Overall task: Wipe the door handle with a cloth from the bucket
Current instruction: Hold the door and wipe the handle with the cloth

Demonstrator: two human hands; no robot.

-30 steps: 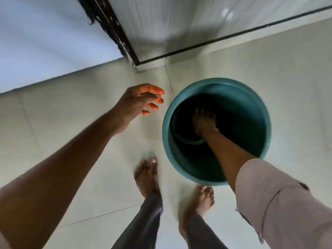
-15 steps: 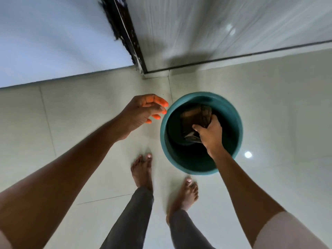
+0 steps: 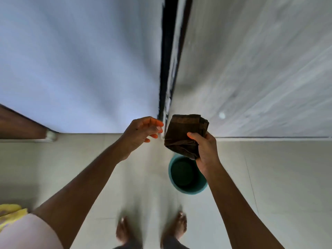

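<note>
Folded brown cloth (image 3: 185, 133) lifted clear, above the teal bucket (image 3: 188, 189).
Right hand (image 3: 206, 150) grips the cloth, thumb on top. Left hand (image 3: 142, 133) just left of the cloth, fingers loosely curled, holding nothing. Bucket on tiled floor (image 3: 269, 177), ahead of the bare feet.

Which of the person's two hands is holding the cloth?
The right hand grips the folded dark brown cloth above the teal bucket; the left hand is open and empty.

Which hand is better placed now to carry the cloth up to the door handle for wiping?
The right hand: it grips the folded dark cloth above the bucket. The left hand is open and empty. The handle itself is not in view.
</note>
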